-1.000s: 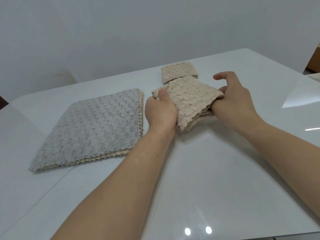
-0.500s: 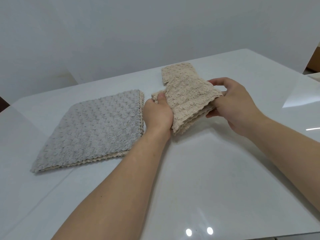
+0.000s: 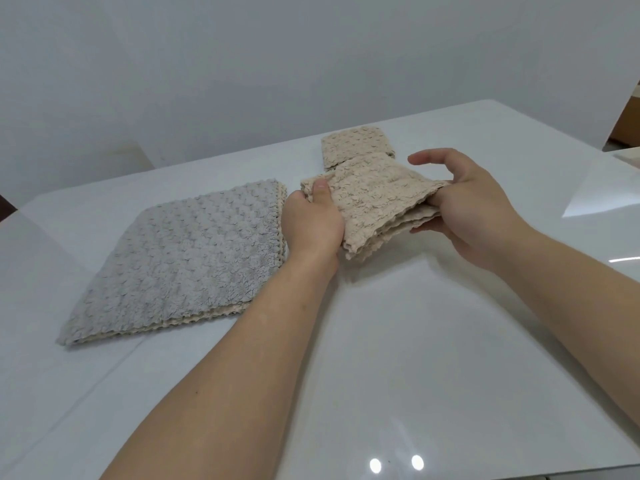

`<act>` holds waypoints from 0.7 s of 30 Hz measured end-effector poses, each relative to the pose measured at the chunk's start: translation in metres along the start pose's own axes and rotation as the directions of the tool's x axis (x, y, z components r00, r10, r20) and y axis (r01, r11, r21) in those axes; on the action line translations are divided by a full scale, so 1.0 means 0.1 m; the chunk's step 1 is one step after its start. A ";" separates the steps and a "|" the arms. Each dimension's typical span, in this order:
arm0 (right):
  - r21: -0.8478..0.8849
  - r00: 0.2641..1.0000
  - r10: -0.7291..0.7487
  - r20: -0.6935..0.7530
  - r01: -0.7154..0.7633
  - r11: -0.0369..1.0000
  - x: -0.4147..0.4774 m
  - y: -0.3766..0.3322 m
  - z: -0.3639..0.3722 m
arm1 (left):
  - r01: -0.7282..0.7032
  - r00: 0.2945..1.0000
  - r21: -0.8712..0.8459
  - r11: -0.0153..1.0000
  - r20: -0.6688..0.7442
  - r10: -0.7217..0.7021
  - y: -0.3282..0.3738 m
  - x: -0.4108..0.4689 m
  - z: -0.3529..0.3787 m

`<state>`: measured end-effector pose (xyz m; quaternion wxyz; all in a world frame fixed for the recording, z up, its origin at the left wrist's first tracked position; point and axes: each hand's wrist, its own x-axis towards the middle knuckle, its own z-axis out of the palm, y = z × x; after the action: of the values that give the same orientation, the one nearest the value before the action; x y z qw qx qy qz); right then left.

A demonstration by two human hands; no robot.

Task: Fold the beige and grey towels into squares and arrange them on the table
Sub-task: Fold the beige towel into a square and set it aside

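Observation:
A folded beige towel [image 3: 372, 206] is held just above the white table [image 3: 415, 341], several layers showing at its near edge. My left hand [image 3: 311, 225] grips its left side, thumb on top. My right hand [image 3: 464, 206] holds its right edge, fingers under the layers and thumb lifted above. Behind it a smaller folded beige towel [image 3: 353, 143] lies flat on the table. To the left lies a large grey towel [image 3: 180, 261], unfolded, on top of a beige towel whose edge shows beneath it.
A plain grey-white wall stands behind the table. A brown object [image 3: 628, 123] shows at the far right edge past the table. A glossy bare table surface lies in front of my arms.
The held beige towel has been lifted and tilted slightly. My right hand shifted from resting over its right edge to cupping it from beneath with the thumb raised.

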<state>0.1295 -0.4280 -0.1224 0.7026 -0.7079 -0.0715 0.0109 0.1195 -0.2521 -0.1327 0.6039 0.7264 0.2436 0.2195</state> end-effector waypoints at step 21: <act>-0.039 0.981 0.190 0.025 -0.189 0.981 0.03 0.02 -0.07 | -0.202 0.975 0.145 0.969 0.123 0.185 0.08 -0.24 0.02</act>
<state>0.1329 -0.4342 -0.1243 0.6845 -0.7238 -0.0139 0.0866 0.1022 -0.2699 -0.1256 0.5331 0.8027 0.1548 0.2179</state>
